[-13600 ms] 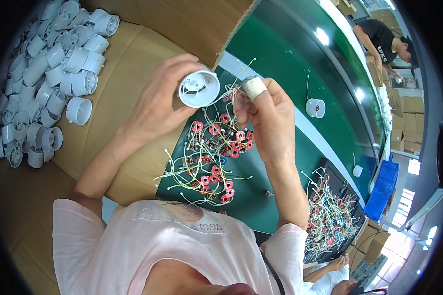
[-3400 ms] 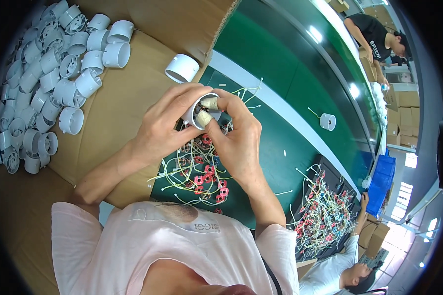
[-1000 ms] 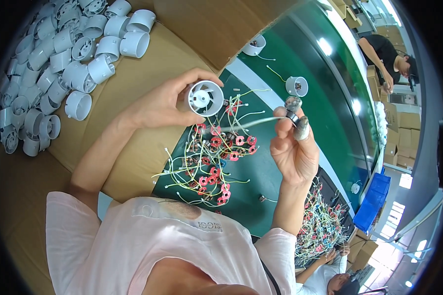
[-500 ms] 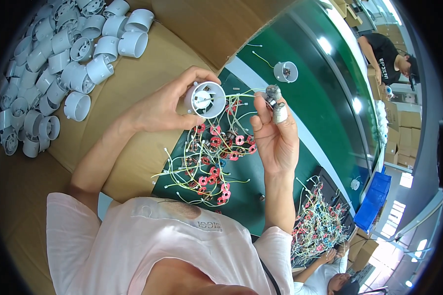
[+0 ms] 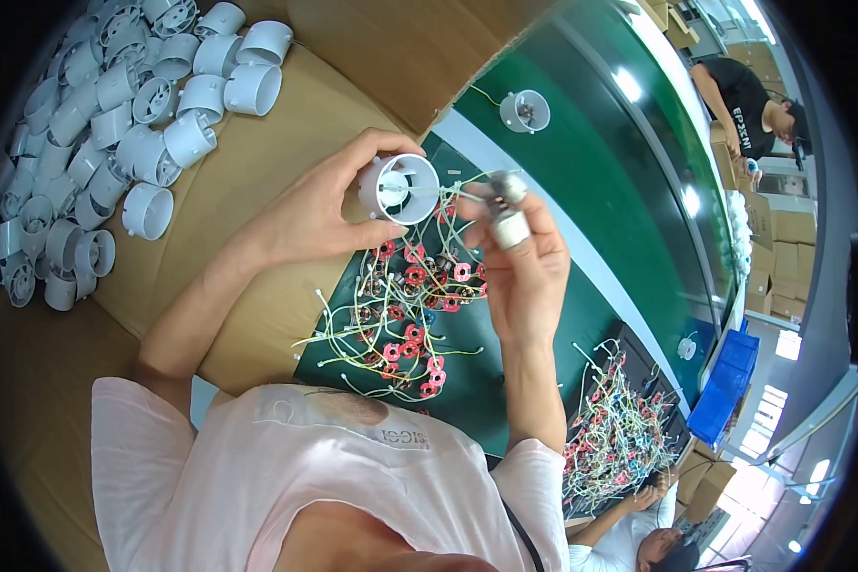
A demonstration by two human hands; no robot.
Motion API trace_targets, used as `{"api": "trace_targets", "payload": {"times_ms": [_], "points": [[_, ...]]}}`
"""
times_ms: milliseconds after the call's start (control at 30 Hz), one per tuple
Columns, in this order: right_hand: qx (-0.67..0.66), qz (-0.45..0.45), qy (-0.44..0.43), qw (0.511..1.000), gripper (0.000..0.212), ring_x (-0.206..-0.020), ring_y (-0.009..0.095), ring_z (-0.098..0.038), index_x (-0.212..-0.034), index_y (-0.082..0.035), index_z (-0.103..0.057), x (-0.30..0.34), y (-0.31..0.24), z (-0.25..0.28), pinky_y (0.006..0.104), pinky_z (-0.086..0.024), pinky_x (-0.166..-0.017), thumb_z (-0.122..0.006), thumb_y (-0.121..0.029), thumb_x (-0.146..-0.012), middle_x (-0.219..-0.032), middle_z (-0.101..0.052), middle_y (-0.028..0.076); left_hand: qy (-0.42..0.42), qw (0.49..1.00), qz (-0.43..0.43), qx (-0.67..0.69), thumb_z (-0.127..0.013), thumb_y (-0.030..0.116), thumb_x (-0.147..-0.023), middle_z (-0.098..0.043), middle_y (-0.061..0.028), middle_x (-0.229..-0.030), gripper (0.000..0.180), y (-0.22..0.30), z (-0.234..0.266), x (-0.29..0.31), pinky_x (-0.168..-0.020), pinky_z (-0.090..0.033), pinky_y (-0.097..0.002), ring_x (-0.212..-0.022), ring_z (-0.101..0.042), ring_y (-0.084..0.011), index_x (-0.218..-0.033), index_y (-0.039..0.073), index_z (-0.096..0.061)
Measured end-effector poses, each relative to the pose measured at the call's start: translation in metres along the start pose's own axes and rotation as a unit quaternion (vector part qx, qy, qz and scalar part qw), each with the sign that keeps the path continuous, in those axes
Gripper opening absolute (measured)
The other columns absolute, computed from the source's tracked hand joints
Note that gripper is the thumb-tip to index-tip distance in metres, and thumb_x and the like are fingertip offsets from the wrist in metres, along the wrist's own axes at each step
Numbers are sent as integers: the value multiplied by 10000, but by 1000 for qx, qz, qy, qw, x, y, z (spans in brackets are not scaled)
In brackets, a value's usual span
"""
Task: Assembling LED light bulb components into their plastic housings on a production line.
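Note:
My left hand (image 5: pixel 319 205) grips a white cylindrical plastic housing (image 5: pixel 377 194) from its left side. Its open end faces up, showing a central hub and spokes inside. To the right of it, my right hand (image 5: pixel 526 272) is closed, with white and grey covers on two fingertips. Between those tips is a small dark part (image 5: pixel 498 203), blurred by motion, with pale wires running from it toward the housing. Below both hands, a heap of red ring-shaped coil parts (image 5: pixel 415 334) with yellow-green and white wires lies on the green surface.
Many white housings (image 5: pixel 129 124) are piled in a cardboard box (image 5: pixel 296 124) at left. A green conveyor belt (image 5: pixel 601 153) carries another housing (image 5: pixel 524 112). More wired parts (image 5: pixel 620 429) fill a dark tray at right, near a co-worker's hands (image 5: pixel 653 491). A blue bin (image 5: pixel 725 386) stands beyond.
My right hand has moved slightly left, closer to the housing, and its fingertips have tilted. The housing on the belt has shifted up and left. My left hand keeps nearly the same place.

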State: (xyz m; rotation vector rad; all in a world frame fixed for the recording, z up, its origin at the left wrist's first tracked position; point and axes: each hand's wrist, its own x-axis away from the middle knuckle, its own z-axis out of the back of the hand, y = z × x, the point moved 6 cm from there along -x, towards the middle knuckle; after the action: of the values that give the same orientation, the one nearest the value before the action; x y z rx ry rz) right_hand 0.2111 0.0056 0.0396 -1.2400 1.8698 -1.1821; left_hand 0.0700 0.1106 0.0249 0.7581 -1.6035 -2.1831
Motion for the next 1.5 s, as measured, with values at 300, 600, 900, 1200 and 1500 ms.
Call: {"api": "trace_targets", "payload": {"times_ms": [300, 600, 900, 1200, 1500], "points": [[123, -140, -51, 981, 289, -789, 137, -575, -1157, 18, -518, 3, -3, -4, 258, -473, -663, -541, -37, -873, -934, -614, 122, 43, 981, -111, -155, -724, 57, -647, -489, -109, -1115, 592, 19, -15, -7, -867, -458, -365, -1032, -528, -288, -1199, 107, -518], [131, -92, -52, 986, 294, -803, 132, -582, -1143, 1, -520, 3, 0, 3, 248, -479, -705, -553, 23, -852, -941, -611, 75, 40, 977, -90, -191, -773, 100, -630, -446, -99, -1060, 650, 18, -21, -5, -761, -496, -337, -923, -544, -259, -1231, 160, -531], [517, 104, -52, 848, 268, -877, 171, -582, -1061, 20, -529, 6, -20, -11, 285, -486, -737, -557, 100, -807, -1023, -587, 125, 45, 982, -101, -151, -775, 103, -646, -487, -99, -1152, 624, 19, -20, -3, -789, -499, -357, -985, -561, -268, -1218, 109, -528], [560, 267, -47, 783, 320, -728, 312, -536, -957, 4, -542, 8, -19, -25, 391, -437, -636, -620, 68, -653, -842, -546, 140, 56, 988, -95, -112, -772, 70, -641, -539, -111, -1158, 619, 23, -27, -5, -830, -492, -361, -1035, -561, -277, -1209, 87, -526], [627, 271, -81, 726, 307, -709, 272, -551, -940, -16, -570, 10, -27, -30, 346, -448, -635, -646, 84, -659, -874, -558, 118, 62, 988, -107, -97, -764, 20, -640, -559, -111, -1162, 591, 16, -35, 1, -854, -483, -340, -1048, -564, -256, -1187, 59, -544]]}}
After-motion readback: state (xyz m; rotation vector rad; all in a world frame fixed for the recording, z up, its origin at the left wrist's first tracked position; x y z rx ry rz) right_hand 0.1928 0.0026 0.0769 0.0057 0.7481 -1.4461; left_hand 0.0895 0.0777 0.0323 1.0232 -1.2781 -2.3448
